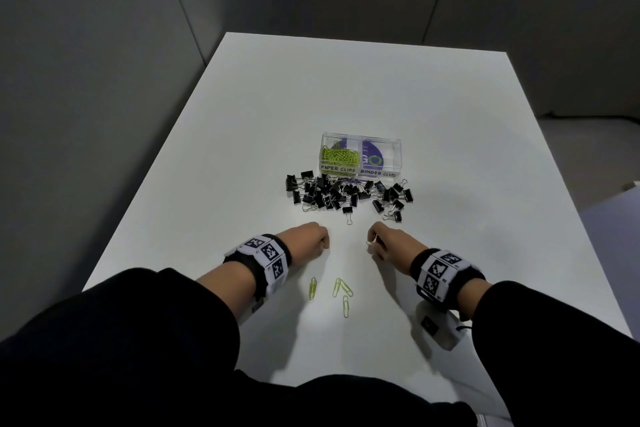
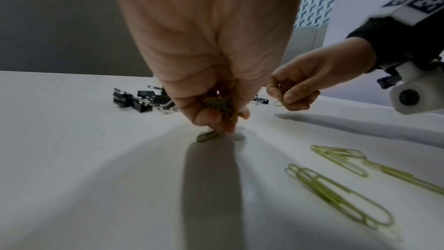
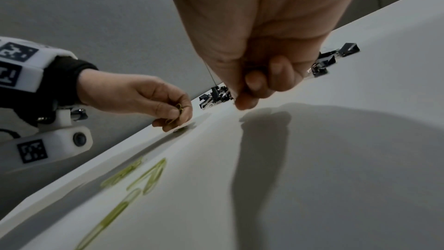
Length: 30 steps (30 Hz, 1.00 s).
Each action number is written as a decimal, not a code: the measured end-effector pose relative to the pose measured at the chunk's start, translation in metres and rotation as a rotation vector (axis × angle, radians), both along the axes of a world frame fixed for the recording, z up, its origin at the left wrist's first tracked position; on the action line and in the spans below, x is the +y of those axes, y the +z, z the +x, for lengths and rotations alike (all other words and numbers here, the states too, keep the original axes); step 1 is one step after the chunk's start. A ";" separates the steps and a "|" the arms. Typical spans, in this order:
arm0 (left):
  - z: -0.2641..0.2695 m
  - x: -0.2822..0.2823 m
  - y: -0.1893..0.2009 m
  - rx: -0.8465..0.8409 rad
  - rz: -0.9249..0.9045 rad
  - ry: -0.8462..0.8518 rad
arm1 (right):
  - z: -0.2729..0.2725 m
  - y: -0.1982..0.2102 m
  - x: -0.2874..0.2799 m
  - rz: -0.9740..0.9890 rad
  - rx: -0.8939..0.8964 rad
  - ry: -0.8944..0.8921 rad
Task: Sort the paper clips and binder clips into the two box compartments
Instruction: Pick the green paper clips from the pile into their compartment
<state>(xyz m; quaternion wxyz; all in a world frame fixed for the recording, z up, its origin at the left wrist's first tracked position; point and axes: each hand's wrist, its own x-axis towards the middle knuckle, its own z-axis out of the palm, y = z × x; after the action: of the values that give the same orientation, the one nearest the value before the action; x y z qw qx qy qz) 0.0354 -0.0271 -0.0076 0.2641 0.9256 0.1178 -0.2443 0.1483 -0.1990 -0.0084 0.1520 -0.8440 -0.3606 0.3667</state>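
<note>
A clear two-compartment box (image 1: 362, 158) stands mid-table; green paper clips (image 1: 337, 155) fill its left side, labelled PAPER CLIPS, and the right side, labelled BINDER CLIPS, holds none. A heap of black binder clips (image 1: 346, 193) lies in front of it. My left hand (image 1: 313, 239) holds a bunch of green paper clips (image 2: 220, 105) in curled fingers, and its fingertips touch another clip (image 2: 207, 136) on the table. My right hand (image 1: 381, 241) pinches one paper clip (image 2: 281, 96) between thumb and finger. Several loose green paper clips (image 1: 341, 289) lie near my wrists.
The white table (image 1: 450, 135) ends at grey partition walls on the left and behind. Black sleeves and marker-covered wristbands (image 1: 266, 258) with cameras sit low over the near table edge.
</note>
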 end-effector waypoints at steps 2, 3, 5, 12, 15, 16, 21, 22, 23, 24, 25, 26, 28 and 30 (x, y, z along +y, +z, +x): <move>-0.005 0.003 0.003 0.036 0.006 0.013 | -0.003 0.000 0.000 -0.001 0.015 -0.004; -0.007 0.004 0.004 0.050 0.007 0.014 | -0.004 0.001 0.001 -0.008 0.027 -0.006; -0.012 0.004 0.003 0.065 0.001 0.016 | -0.008 0.004 0.003 -0.020 0.080 -0.044; -0.035 -0.002 -0.001 0.004 0.066 -0.240 | -0.043 -0.002 0.012 -0.142 -0.049 -0.048; -0.041 -0.004 -0.004 -0.007 0.138 -0.381 | -0.062 -0.007 0.016 -0.220 -0.161 -0.005; -0.043 -0.004 -0.005 -0.021 0.159 -0.409 | -0.067 -0.008 0.017 -0.230 -0.187 -0.005; -0.047 -0.004 -0.009 -0.071 0.202 -0.441 | -0.077 -0.010 0.023 -0.266 -0.141 -0.112; -0.048 -0.004 -0.009 -0.070 0.189 -0.429 | -0.076 -0.010 0.024 -0.261 -0.111 -0.126; -0.049 -0.004 -0.009 -0.070 0.166 -0.406 | -0.074 -0.010 0.025 -0.250 -0.082 -0.125; -0.050 -0.004 -0.009 -0.072 0.135 -0.373 | -0.073 -0.010 0.026 -0.238 -0.061 -0.121; -0.051 -0.003 -0.009 -0.076 0.102 -0.334 | -0.073 -0.009 0.026 -0.229 -0.047 -0.113; -0.052 -0.002 -0.010 -0.080 0.072 -0.294 | -0.074 -0.008 0.026 -0.220 -0.039 -0.105; -0.053 0.002 -0.010 -0.078 0.036 -0.220 | -0.076 -0.008 0.025 -0.201 -0.038 -0.087; -0.053 0.006 -0.009 -0.066 0.031 -0.166 | -0.077 -0.005 0.024 -0.157 -0.037 -0.097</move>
<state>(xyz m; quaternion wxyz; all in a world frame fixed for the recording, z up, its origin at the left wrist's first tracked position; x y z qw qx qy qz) -0.0180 -0.0208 -0.0170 0.2324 0.9437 0.0353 -0.2328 0.0709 -0.1755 -0.0134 0.0962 -0.8764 -0.2922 0.3706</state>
